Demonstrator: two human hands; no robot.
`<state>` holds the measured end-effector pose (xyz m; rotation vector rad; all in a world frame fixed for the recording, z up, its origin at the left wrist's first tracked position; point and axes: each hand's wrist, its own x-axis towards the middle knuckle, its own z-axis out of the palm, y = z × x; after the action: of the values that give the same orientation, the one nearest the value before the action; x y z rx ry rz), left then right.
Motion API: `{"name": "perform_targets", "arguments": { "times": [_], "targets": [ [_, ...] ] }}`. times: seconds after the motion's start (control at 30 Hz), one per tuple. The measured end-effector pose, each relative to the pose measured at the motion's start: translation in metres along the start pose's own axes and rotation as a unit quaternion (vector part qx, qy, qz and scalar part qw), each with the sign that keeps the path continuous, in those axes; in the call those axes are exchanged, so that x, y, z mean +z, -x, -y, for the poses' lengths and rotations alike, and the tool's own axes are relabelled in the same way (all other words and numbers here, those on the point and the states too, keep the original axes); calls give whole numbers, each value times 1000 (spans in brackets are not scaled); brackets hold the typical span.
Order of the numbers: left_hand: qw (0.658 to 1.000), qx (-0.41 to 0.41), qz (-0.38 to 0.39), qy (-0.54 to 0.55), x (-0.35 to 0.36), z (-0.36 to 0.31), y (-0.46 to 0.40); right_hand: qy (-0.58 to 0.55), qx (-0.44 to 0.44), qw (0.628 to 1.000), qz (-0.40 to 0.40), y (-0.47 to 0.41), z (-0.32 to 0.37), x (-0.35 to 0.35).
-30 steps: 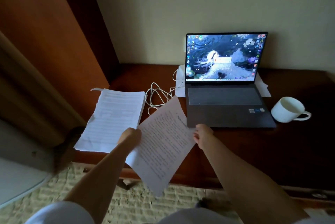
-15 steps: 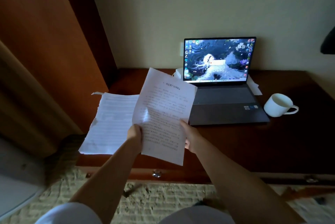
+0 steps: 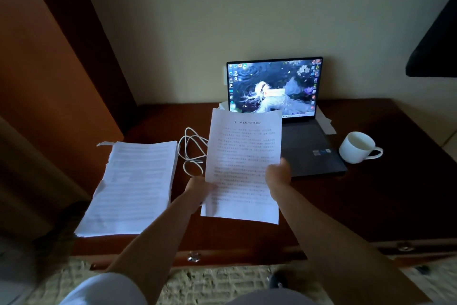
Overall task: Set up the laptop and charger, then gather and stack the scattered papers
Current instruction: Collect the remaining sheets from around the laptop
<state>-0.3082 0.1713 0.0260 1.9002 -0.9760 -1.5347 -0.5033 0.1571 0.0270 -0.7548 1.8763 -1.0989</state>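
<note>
I hold a printed sheet of paper (image 3: 243, 156) upright above the dark wooden desk (image 3: 371, 205). My left hand (image 3: 197, 189) pinches its lower left edge and my right hand (image 3: 278, 176) grips its right edge. A stack of papers (image 3: 134, 186) lies on the desk's left part, overhanging the front edge. The open laptop (image 3: 309, 146) stands at the back with its screen lit; the sheet covers its lower left corner. A coiled white charger cable (image 3: 191, 150) lies between the stack and the laptop. More white paper (image 3: 326, 123) pokes out from behind the laptop.
A white mug (image 3: 358, 147) stands right of the laptop. A wooden panel (image 3: 49, 82) rises at the left beside the desk. A dark object (image 3: 437, 45) hangs at the upper right. A drawer knob (image 3: 194, 256) sits under the desk's front edge, above a woven floor mat (image 3: 222, 285).
The sheet went from slanted and low in my left hand to upright in both hands, then shifted right, uncovering the cable. My right hand took hold of its right edge.
</note>
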Motion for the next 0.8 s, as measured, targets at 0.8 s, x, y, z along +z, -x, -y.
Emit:
{"name": "perform_targets", "arguments": {
  "times": [0.8],
  "targets": [
    [984, 85, -148, 52, 107, -152, -119, 63, -44, 995, 63, -215, 82, -27]
  ]
}}
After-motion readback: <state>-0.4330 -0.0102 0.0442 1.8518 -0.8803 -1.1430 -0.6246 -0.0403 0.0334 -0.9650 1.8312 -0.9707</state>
